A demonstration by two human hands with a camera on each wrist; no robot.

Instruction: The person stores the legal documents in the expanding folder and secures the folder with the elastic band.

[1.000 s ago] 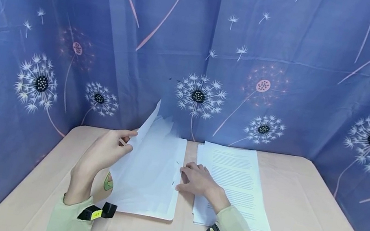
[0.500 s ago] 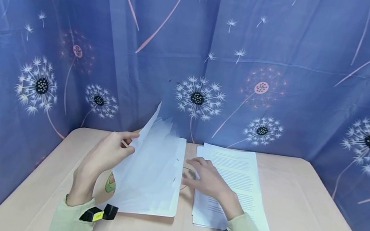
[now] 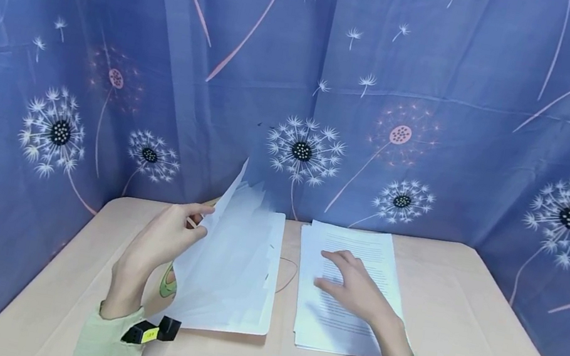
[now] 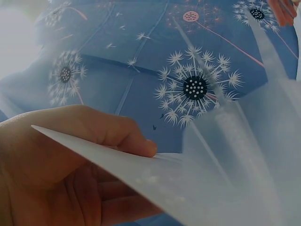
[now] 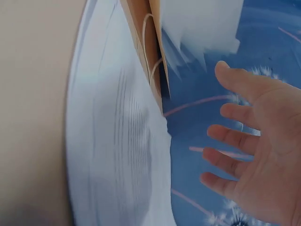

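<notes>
On the table's left side lies a folder [image 3: 264,311] with translucent plastic sleeves [image 3: 231,257] and an avocado picture [image 3: 168,282] on its cover. My left hand [image 3: 165,239] pinches the raised white leaf [image 4: 141,176] at its left edge, thumb on one face and fingers behind. Past that leaf, clear sleeves stand fanned in the left wrist view. A thin elastic cord [image 3: 294,276] loops out from the folder's right edge. Over the stack of printed paper [image 3: 343,335], my right hand [image 3: 359,290] hovers with fingers spread and nothing in them.
Both things rest on a beige-covered table [image 3: 441,333]. A blue curtain [image 3: 252,102] with dandelion prints hangs behind it and along both sides. Each wrist carries a small black camera [image 3: 149,330].
My right hand has left the folder's right edge and moved right, over the printed paper. The cord near its fingers now lies loose. My left hand keeps its grip almost unmoved.
</notes>
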